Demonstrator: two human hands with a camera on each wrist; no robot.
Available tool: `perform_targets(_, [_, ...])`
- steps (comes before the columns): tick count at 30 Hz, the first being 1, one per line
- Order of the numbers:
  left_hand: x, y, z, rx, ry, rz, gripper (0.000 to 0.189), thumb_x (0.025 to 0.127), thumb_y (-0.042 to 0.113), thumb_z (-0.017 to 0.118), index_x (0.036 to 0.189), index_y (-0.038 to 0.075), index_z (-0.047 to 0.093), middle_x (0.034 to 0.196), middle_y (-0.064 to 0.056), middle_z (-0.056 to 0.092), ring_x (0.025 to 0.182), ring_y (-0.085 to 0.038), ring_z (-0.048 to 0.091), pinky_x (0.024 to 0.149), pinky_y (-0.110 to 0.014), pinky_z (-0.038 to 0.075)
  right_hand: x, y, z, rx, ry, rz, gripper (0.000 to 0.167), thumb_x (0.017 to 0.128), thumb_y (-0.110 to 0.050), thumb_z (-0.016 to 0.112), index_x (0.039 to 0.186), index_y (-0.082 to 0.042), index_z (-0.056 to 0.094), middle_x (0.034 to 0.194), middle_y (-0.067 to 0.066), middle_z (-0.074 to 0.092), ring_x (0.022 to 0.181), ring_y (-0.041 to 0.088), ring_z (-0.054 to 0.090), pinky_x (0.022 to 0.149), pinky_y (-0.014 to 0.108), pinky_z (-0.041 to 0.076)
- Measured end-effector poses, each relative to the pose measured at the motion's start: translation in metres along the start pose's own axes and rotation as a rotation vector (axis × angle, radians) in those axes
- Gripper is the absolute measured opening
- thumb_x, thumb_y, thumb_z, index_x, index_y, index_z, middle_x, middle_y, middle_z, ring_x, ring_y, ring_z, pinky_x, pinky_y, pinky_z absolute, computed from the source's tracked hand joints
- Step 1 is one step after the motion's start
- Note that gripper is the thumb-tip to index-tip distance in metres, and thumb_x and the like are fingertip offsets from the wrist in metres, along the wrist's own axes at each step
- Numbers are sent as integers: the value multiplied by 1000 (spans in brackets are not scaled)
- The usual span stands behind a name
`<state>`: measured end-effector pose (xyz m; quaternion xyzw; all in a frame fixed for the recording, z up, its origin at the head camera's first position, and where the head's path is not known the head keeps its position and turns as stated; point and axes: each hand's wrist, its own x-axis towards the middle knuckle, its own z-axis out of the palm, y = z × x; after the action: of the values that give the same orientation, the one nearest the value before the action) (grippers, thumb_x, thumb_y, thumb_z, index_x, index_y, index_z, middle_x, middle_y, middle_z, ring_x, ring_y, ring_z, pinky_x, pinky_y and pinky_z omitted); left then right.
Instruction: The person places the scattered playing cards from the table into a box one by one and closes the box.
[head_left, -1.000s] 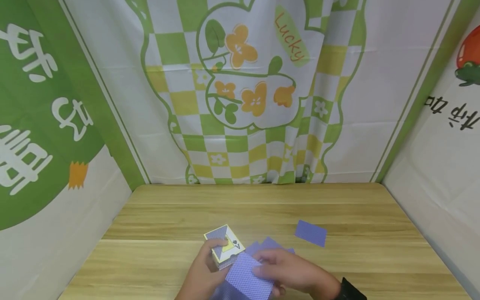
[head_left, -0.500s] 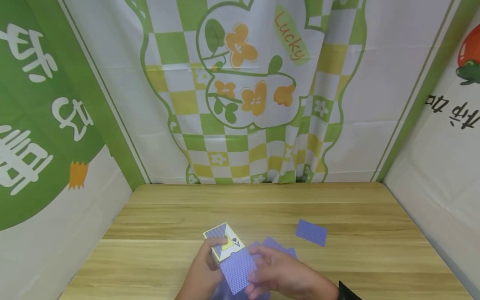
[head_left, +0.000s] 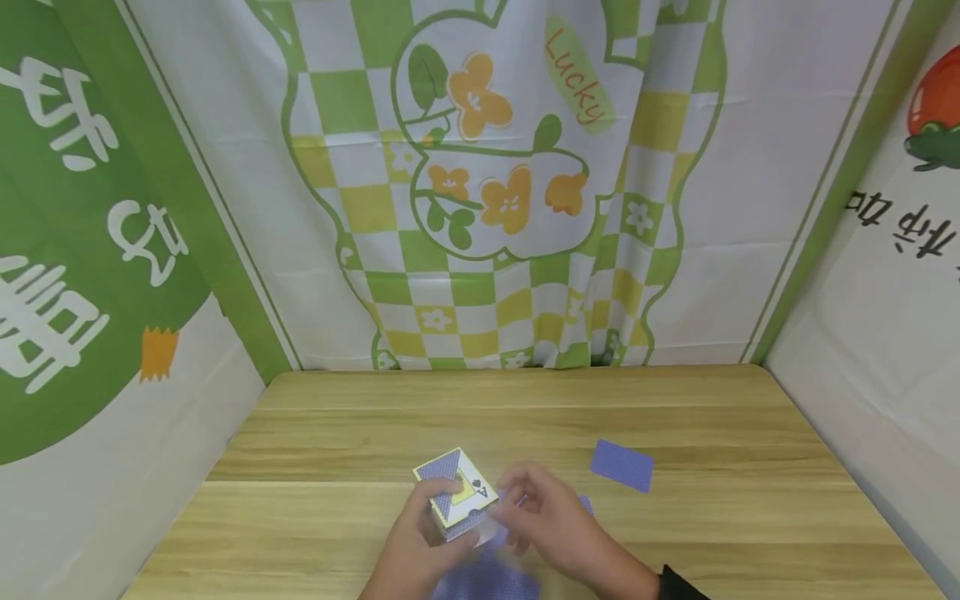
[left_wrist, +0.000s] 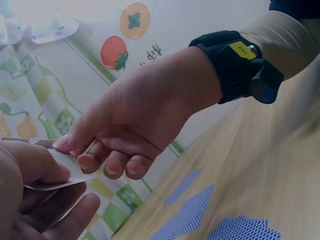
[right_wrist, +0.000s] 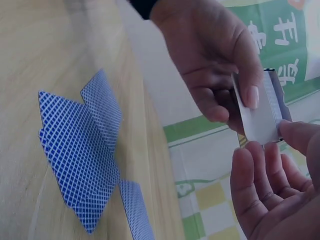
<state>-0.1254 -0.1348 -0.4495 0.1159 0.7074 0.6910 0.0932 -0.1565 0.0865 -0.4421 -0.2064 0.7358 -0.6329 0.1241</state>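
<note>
My left hand (head_left: 420, 533) grips a playing card box (head_left: 456, 483) that shows a yellow-edged face with an ace of spades. Its thumb lies over that face, and a white flap (right_wrist: 257, 120) sticks out at the lower end. At the box's right end is my right hand (head_left: 551, 521), thumb and fingertips pinching the edge in the right wrist view (right_wrist: 290, 175). Blue-patterned playing cards (head_left: 483, 579) lie face down on the table below the hands, partly hidden by them. A single card (head_left: 622, 467) lies farther off to the right.
The wooden table (head_left: 337, 425) meets a patterned cloth (head_left: 480, 325) hanging at its back edge. White and green cloth also hangs along the left and right sides. A dark band (left_wrist: 235, 65) circles the right wrist.
The blue card that my right hand held at the box's end has gone into the box. My right hand has moved up to the box's edge, and the white flap now shows.
</note>
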Motion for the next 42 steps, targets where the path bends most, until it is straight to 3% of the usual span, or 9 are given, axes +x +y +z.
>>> perform_targets(10, [1, 1, -1, -41, 15, -1, 63, 87, 3, 74, 137, 3, 36, 122, -27, 59, 102, -28, 69, 84, -40, 61, -1, 5, -14, -193, 54, -32, 19, 98, -26, 67, 110, -12, 65, 92, 2, 67, 70, 12, 64, 57, 33, 59])
perform_targets(16, [1, -2, -7, -11, 71, 25, 62, 84, 0, 75, 135, 2, 39, 119, -27, 60, 98, -22, 69, 81, -33, 61, 1, 23, -42, -430, 156, -70, 13, 96, -17, 70, 106, -10, 68, 98, -3, 70, 86, 12, 65, 72, 27, 57])
perform_targets(22, [2, -5, -9, -37, 68, 2, 64, 85, -2, 74, 137, 2, 37, 121, -26, 61, 102, -24, 69, 82, -31, 60, -9, 47, -74, -684, 197, 1, 15, 92, -12, 72, 107, -14, 67, 109, 0, 70, 107, 26, 65, 90, 43, 56])
perform_targets(25, [2, -5, -9, -46, 66, 0, 63, 85, -2, 73, 137, 2, 38, 122, -27, 60, 103, -26, 68, 82, -31, 60, -14, 61, -90, -911, 226, 12, 27, 86, -10, 77, 111, -14, 69, 114, 3, 69, 113, 32, 62, 95, 51, 52])
perform_targets(28, [3, -4, -9, -38, 70, -2, 62, 86, -1, 74, 137, 3, 38, 126, -29, 57, 104, -29, 67, 82, -31, 60, -16, 70, -108, -1044, 247, 69, 39, 82, -10, 78, 120, -11, 68, 121, 10, 67, 118, 38, 58, 98, 60, 48])
perform_targets(31, [2, -4, -9, -22, 72, -6, 62, 86, 0, 74, 137, 2, 39, 128, -30, 55, 106, -30, 67, 82, -30, 60, -17, 75, -125, -1074, 246, 131, 49, 83, -14, 78, 130, -8, 63, 129, 16, 62, 123, 42, 54, 99, 64, 44])
perform_targets(37, [2, -3, -9, 2, 67, -1, 61, 87, 3, 74, 137, 3, 39, 130, -33, 53, 107, -32, 67, 83, -31, 60, -9, 82, -150, -1046, 257, 110, 66, 81, -16, 82, 139, -2, 54, 134, 26, 56, 122, 47, 53, 98, 60, 48])
perform_targets(42, [0, -2, -10, 21, 52, -5, 61, 87, 5, 74, 137, 4, 38, 132, -35, 52, 109, -33, 67, 85, -33, 60, 3, 82, -164, -952, 158, 121, 76, 79, -15, 82, 144, 0, 48, 142, 28, 51, 129, 51, 48, 101, 62, 45])
